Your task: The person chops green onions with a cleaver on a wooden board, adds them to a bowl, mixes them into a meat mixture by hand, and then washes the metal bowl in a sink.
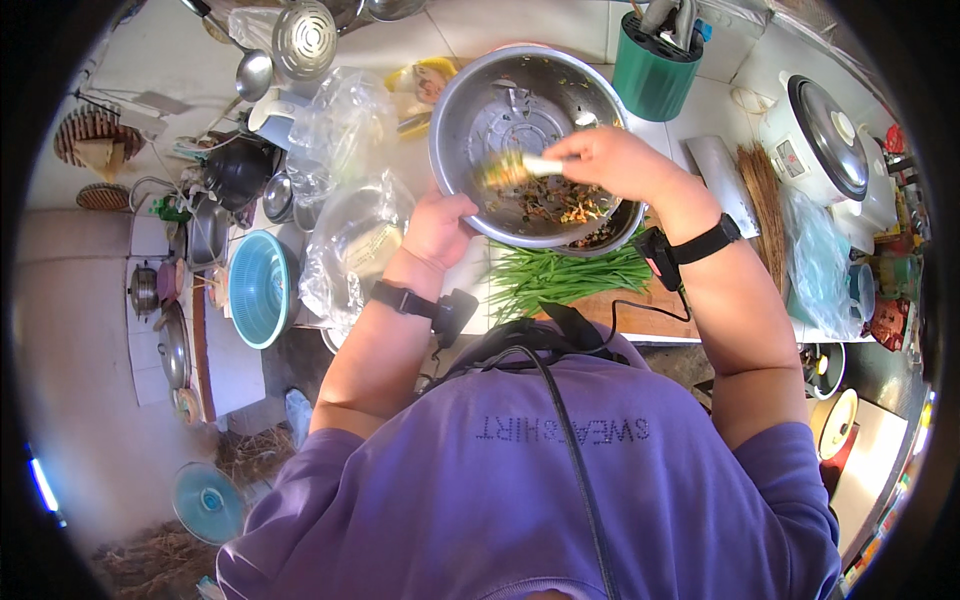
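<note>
Before me a stainless steel basin (pixel 517 124) is tilted, with bits of chopped vegetable stuck to its inside. My left hand (pixel 441 229) grips its near-left rim, thumb on the edge. In my right hand (pixel 604 161) is the handle of a white spoon (pixel 544 166); its far end is blurred by motion and seems covered with food. A chopped orange and green filling (pixel 581 206) lies in the lower right of the basin. Partly hidden under the basin, a second metal bowl (pixel 634 217) holds more of the chopped mix. Green chives (pixel 562 276) lie just below both.
A wooden cutting board (pixel 600 304) lies under the chives. Right of the basin are a green knife holder (pixel 652 75), a cleaver (pixel 720 176), a straw brush (pixel 761 202) and a rice cooker (pixel 799 150). Leftward sit clear plastic bags (pixel 349 127) and a blue basket (pixel 255 289).
</note>
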Motion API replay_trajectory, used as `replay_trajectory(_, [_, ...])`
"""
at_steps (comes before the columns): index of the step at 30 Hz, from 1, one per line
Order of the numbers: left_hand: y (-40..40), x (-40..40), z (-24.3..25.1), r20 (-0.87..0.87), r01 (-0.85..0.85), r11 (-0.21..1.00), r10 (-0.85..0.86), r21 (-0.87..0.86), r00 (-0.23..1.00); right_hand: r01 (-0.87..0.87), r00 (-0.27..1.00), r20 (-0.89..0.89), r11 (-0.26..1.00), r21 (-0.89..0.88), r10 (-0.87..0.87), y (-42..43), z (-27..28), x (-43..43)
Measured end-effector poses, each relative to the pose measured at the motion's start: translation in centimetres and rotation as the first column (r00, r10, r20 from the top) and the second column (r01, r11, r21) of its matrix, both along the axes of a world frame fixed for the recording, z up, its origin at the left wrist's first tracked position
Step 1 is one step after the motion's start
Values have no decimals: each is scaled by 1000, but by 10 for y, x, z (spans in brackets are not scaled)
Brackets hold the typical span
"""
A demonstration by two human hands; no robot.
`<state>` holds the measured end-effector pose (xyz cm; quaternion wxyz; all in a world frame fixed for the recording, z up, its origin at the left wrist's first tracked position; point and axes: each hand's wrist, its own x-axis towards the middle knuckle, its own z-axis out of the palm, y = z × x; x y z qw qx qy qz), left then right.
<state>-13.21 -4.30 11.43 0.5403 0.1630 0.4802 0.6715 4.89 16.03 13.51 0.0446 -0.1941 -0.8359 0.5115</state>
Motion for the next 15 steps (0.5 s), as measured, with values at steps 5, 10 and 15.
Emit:
replay_trajectory(5, [3,7,2,17,18,1000,-18,15,1000,50,999,20,997,-60,-49,-4,8,-4])
replay_trajectory(10, [1,7,7,-25,30,999,-29,19,999,39,993,108,999,-6,-38,-8,32,4])
replay_trajectory(15, [4,5,-6,-48,1,998,2,65,999,-62,998,-17,990,129,65,-5,3,6])
